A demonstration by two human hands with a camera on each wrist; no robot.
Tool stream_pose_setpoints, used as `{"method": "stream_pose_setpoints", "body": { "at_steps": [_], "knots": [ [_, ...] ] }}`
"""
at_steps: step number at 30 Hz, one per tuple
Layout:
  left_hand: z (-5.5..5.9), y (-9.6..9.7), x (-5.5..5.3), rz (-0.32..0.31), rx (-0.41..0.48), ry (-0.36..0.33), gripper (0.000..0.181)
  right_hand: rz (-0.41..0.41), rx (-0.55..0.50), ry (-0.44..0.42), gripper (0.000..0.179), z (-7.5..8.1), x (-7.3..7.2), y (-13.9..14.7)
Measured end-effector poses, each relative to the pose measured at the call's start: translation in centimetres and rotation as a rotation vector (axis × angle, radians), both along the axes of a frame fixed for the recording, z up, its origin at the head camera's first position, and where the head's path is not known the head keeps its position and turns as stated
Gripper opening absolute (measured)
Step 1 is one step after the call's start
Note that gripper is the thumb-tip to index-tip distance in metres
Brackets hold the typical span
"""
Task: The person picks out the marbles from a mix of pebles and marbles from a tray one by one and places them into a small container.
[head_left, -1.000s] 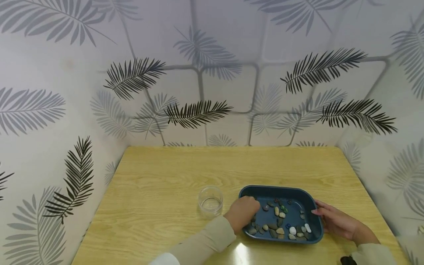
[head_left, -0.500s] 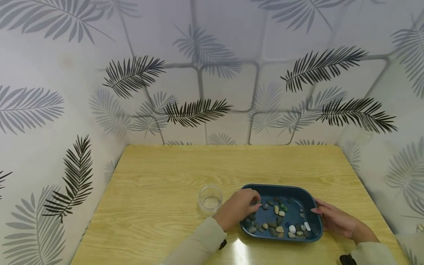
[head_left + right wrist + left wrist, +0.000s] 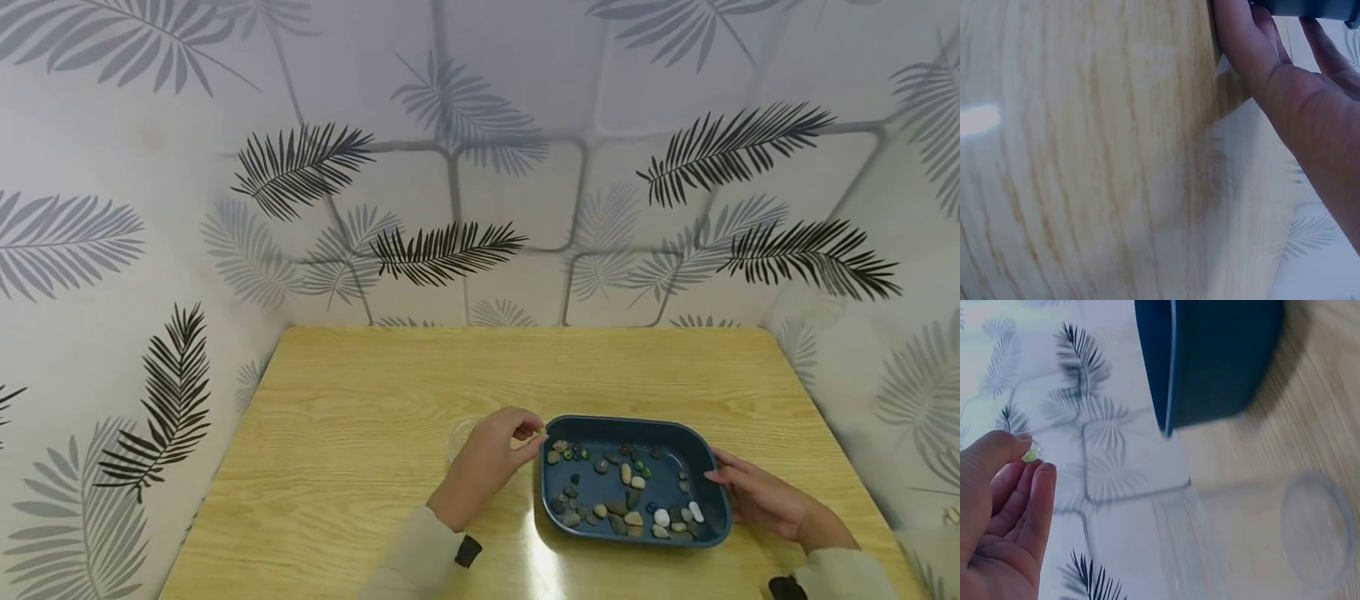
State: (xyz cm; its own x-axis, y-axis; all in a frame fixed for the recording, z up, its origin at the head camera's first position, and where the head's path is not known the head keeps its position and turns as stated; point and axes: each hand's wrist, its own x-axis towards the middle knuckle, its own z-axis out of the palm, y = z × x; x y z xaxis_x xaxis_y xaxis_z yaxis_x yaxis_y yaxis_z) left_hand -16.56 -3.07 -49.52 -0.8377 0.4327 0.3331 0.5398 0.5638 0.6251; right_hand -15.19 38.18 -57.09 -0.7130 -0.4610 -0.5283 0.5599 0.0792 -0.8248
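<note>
Pinching yellow-green bead point(image 3: 1031, 452), left hand point(image 3: 489, 457) hovering just left of blue tray point(image 3: 622, 428); right hand point(image 3: 771, 502) gripping tray's right end.

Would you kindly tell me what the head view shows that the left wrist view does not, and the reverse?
Only the head view shows the pebbles inside the blue tray and the right hand holding its end.
Only the left wrist view clearly shows the pale green bead pinched in the left hand, and the clear jar with no hand before it.
Both show the left hand, tray, jar, wooden table and leaf-patterned wall.
</note>
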Motion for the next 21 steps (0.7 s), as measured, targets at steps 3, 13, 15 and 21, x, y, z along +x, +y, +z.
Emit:
{"method": "stream_pose_setpoints", "body": {
  "at_steps": [3, 13, 15, 21],
  "knots": [
    [-0.1, -1.7, 0.1, 0.071, -0.07, 0.107, 0.013, 0.002, -0.012, -0.002, 0.068, 0.0, 0.0, 0.1],
    [-2.2, -6.0, 0.8, 0.187, -0.242, 0.305, 0.017, 0.006, -0.012, -0.003, 0.065, -0.3, 0.0, 0.3],
    [-2.5, -6.3, 1.0, 0.192, -0.248, 0.29, 0.018, 0.007, -0.007, -0.001, 0.065, -0.2, 0.0, 0.3],
    [-3.2, -6.6, 1.3, 0.195, -0.237, 0.297, 0.017, 0.006, 0.001, 0.0, 0.066, -0.1, 0.0, 0.2]
  ]
}}
